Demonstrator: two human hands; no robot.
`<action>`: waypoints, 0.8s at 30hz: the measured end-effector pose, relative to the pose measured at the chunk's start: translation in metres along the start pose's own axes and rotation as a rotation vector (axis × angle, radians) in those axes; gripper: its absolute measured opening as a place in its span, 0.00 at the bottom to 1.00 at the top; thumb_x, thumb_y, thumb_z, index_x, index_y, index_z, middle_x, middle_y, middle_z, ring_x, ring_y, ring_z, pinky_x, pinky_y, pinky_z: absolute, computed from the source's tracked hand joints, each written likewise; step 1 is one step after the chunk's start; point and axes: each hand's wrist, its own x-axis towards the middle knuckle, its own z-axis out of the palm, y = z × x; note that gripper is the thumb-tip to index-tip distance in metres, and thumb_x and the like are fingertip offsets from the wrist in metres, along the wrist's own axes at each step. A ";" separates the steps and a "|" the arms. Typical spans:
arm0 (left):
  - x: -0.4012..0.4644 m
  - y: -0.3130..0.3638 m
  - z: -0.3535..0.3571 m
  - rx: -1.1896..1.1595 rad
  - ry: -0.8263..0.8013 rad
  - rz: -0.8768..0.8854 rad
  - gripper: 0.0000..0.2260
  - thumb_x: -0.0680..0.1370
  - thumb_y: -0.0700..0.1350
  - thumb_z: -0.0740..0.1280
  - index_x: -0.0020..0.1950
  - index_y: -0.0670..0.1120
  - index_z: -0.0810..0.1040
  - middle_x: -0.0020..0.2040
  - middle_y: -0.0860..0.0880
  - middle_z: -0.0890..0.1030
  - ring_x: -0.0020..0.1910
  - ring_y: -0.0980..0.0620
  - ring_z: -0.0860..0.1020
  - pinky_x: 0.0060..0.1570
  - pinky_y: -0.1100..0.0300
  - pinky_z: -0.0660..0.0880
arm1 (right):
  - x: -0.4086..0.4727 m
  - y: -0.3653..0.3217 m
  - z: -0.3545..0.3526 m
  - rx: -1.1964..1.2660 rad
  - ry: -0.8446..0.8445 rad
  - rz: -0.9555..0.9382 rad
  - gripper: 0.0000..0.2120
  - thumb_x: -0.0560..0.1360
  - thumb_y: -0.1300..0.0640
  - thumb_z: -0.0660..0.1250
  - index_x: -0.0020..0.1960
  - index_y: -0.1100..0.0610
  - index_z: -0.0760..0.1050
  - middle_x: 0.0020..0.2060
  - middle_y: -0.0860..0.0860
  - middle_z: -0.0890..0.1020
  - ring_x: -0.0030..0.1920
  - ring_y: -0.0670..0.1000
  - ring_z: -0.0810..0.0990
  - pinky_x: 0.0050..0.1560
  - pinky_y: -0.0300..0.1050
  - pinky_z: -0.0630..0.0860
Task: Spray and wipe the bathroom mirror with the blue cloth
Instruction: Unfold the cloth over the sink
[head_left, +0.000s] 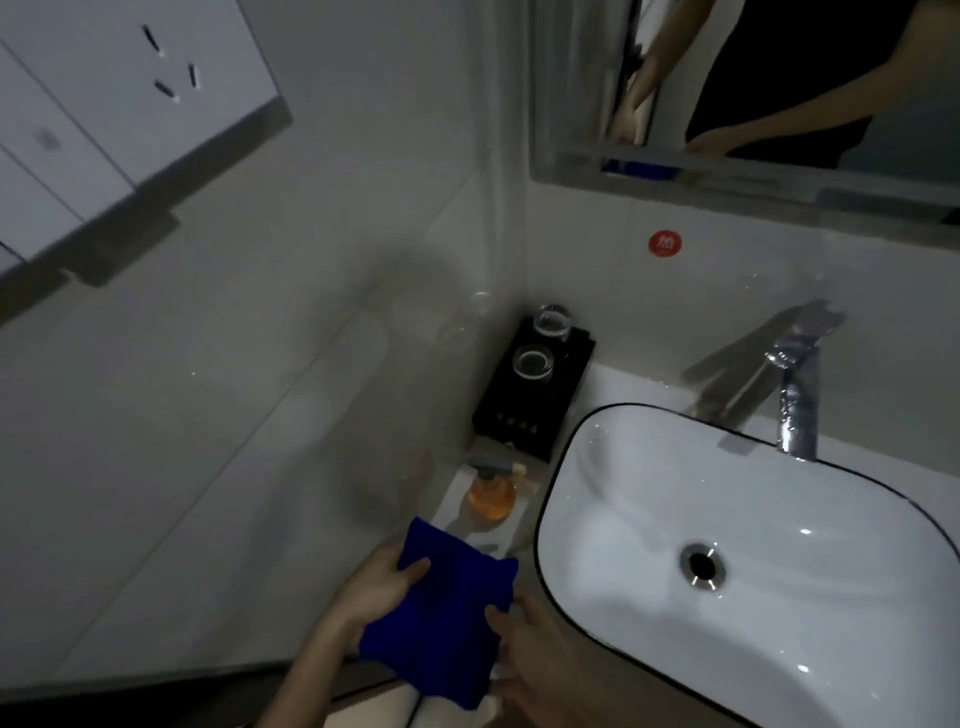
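Observation:
A folded blue cloth (441, 613) is held low over the counter, left of the basin. My left hand (371, 592) grips its left edge, thumb on top. My right hand (530, 644) grips its right edge, thumb over the fold. The bathroom mirror (753, 88) hangs at the top right and reflects a person's arms and dark top. An orange bottle with a pump-like top (491, 493) stands on the counter just beyond the cloth; I cannot tell whether it is the spray.
A white basin (623, 467) with a black rim fills the lower right, a chrome tap (795, 395) behind it. A black tray (519, 415) holding two glasses sits in the corner. A tiled wall runs on the left, with a red sticker (665, 243) under the mirror.

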 end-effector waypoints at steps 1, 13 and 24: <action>0.008 -0.006 0.000 0.022 0.007 0.003 0.08 0.83 0.42 0.62 0.53 0.55 0.76 0.51 0.53 0.82 0.51 0.54 0.81 0.47 0.65 0.77 | 0.006 0.003 0.001 0.033 -0.013 0.032 0.19 0.79 0.57 0.68 0.67 0.49 0.68 0.67 0.53 0.74 0.61 0.60 0.77 0.42 0.58 0.83; 0.088 -0.031 0.016 0.176 -0.023 0.010 0.14 0.83 0.41 0.57 0.68 0.45 0.73 0.63 0.45 0.79 0.56 0.50 0.76 0.56 0.57 0.73 | 0.085 0.009 0.004 0.204 0.068 -0.130 0.22 0.83 0.64 0.58 0.76 0.56 0.61 0.70 0.58 0.72 0.65 0.61 0.74 0.50 0.55 0.81; 0.099 -0.035 0.021 0.272 -0.010 -0.047 0.17 0.83 0.39 0.58 0.72 0.45 0.68 0.67 0.45 0.75 0.66 0.45 0.73 0.62 0.55 0.69 | 0.102 0.014 0.006 -0.223 0.154 -0.198 0.25 0.79 0.65 0.61 0.74 0.52 0.64 0.66 0.55 0.76 0.63 0.57 0.77 0.65 0.61 0.75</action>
